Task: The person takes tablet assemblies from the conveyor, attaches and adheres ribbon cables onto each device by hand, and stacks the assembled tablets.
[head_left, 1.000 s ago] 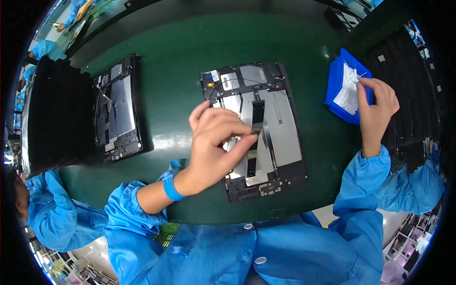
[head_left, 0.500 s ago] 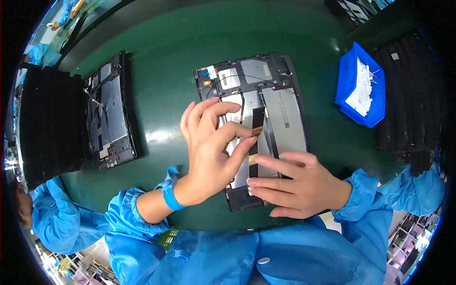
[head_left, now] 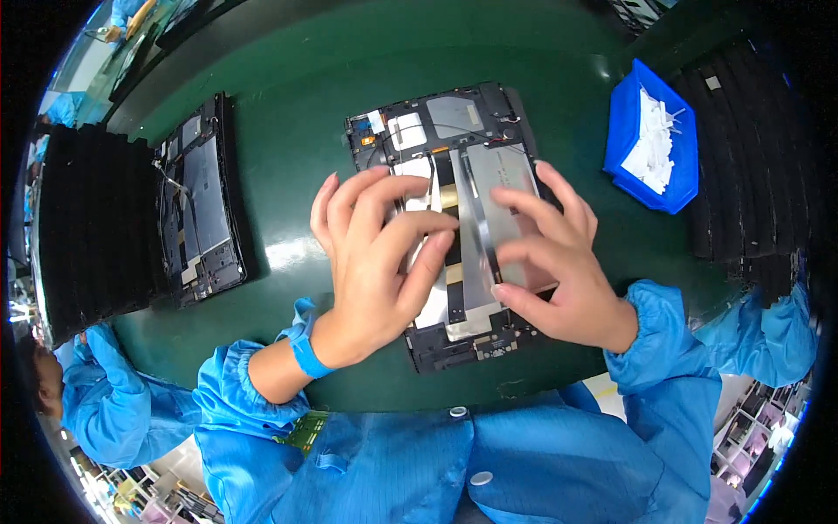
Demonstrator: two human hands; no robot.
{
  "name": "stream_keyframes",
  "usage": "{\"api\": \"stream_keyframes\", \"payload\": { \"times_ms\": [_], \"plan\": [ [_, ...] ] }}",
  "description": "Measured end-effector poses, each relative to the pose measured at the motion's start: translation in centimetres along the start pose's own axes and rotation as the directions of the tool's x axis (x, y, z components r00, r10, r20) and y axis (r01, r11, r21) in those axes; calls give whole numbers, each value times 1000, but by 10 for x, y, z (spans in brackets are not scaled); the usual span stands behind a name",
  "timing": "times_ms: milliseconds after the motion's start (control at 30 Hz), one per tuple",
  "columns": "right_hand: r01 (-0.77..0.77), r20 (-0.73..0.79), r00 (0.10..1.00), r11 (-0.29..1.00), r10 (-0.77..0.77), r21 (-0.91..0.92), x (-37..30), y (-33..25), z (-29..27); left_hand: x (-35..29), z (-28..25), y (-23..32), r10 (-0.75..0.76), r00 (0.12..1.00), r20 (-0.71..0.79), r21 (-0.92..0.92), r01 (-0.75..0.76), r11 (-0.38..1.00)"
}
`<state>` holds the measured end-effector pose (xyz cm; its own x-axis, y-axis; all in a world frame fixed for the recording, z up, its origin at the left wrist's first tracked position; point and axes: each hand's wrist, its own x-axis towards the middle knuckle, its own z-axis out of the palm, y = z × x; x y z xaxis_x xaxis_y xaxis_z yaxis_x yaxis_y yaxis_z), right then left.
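Observation:
An opened tablet-like device (head_left: 449, 120) with a black frame and silver panels lies on the green table. Down its middle runs a black flat ribbon cable (head_left: 455, 253) with gold-coloured bands. My left hand (head_left: 375, 253), a blue band at its wrist, has thumb and forefinger closed together at this cable's edge. My right hand (head_left: 559, 262) is over the right-hand silver panel, fingers apart and partly blurred. Its thumb and forefinger are nearest to a thin dark strip (head_left: 481, 223) beside the ribbon cable; whether they touch it I cannot tell.
A second opened device (head_left: 205, 201) lies at left, beside a stack of black slabs (head_left: 92, 223). On the right, a blue bin (head_left: 621, 162) holds white paper-like pieces (head_left: 653, 144), with another black stack (head_left: 742, 166) beyond. Another person's blue sleeve (head_left: 109, 393) shows at lower left.
The ribbon cable, raised and bent at its upper end before, now lies flatter along the device. My right hand has moved up and right from the cable, and its fingers have spread.

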<state>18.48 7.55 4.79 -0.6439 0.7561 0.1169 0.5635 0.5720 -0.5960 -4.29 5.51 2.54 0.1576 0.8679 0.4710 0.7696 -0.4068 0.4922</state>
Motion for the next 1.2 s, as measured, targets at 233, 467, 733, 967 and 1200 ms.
{"api": "stream_keyframes", "payload": {
  "times_ms": [233,467,733,967,1200],
  "plan": [
    [159,-179,972,986,-149,41,-7,-3,1,-10,-8,28,245,970,9,-115,-242,963],
    [183,-108,981,945,-159,271,-4,-4,-7,-17,-10,30,727,686,-16,342,-679,649],
    [103,-261,962,993,-85,57,-2,8,-16,-16,-4,30,919,378,-111,190,-899,393],
    [-276,-618,739,717,-267,-640,-10,66,-85,17,1,24,135,989,51,-237,-120,964],
    [261,-253,909,925,-332,-277,-28,1,-11,16,8,19,47,989,138,-162,-24,986]
  ]
}}
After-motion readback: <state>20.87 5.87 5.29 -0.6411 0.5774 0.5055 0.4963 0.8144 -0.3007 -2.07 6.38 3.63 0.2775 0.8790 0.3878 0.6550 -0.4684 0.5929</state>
